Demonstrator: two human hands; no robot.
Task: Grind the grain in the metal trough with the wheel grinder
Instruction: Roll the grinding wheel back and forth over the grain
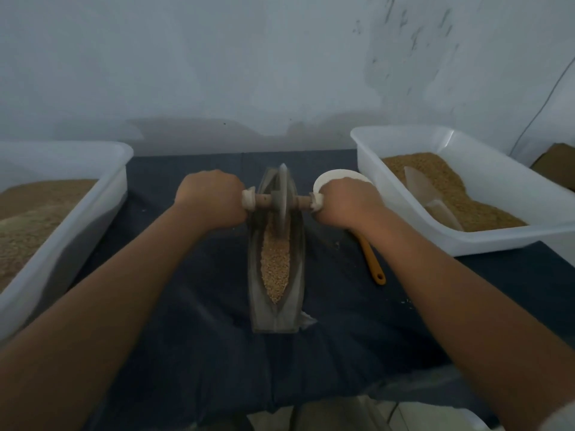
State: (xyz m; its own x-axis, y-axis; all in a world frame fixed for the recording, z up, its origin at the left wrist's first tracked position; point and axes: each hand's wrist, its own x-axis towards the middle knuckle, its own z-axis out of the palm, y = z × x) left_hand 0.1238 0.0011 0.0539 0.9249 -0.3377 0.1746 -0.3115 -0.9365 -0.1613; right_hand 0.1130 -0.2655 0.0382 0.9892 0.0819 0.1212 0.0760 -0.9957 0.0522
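While the left hand (211, 199) and right hand (348, 203) each grip a wooden axle end, the grey disc wheel grinder (282, 197) stands in the far half of the boat-shaped metal trough (275, 315). Tan grain (275, 265) nearer the person looks largely whole: grinding judged incomplete. No legible markings.

Reaches forward with both bare forearms, entering from 7 and 5 o'clock and converging toward the middle. Grips with the left hand (211, 197), just off centre at 9 o'clock, one end of the wheel grinder handle (264, 199); grips the other end with the right hand (348, 203) at 3 o'clock. Turns the backs of both hands upward, fingers curled under and mostly hidden, wrists nearly straight, fists level with each other and apart.
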